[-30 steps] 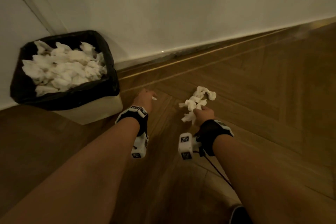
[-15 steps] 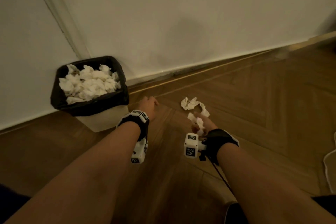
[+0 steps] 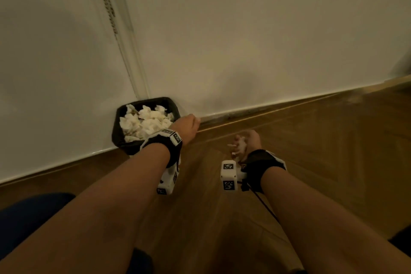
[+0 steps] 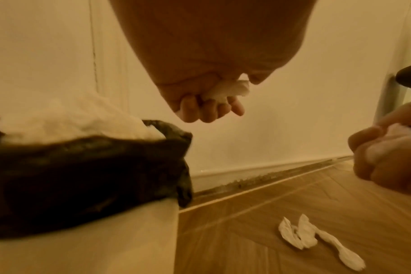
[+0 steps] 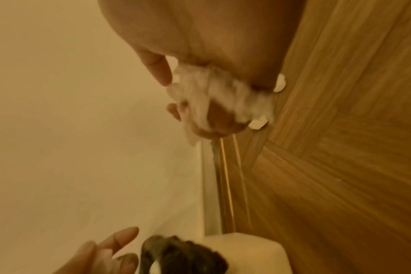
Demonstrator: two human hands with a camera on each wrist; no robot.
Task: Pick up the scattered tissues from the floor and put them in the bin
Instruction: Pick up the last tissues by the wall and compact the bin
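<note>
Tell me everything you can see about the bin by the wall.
The bin is a small, cream-coloured container, plastic by its look, lined with a black bag whose edge folds down over the rim. It stands upright on the wooden floor, close against the white wall. Crumpled white tissues heap it to the rim and above. In the head view the left hand sits by its right edge, though contact cannot be told.

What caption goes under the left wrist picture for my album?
Left hand holds a tissue beside the full bin; more tissues lie on the floor.
</note>
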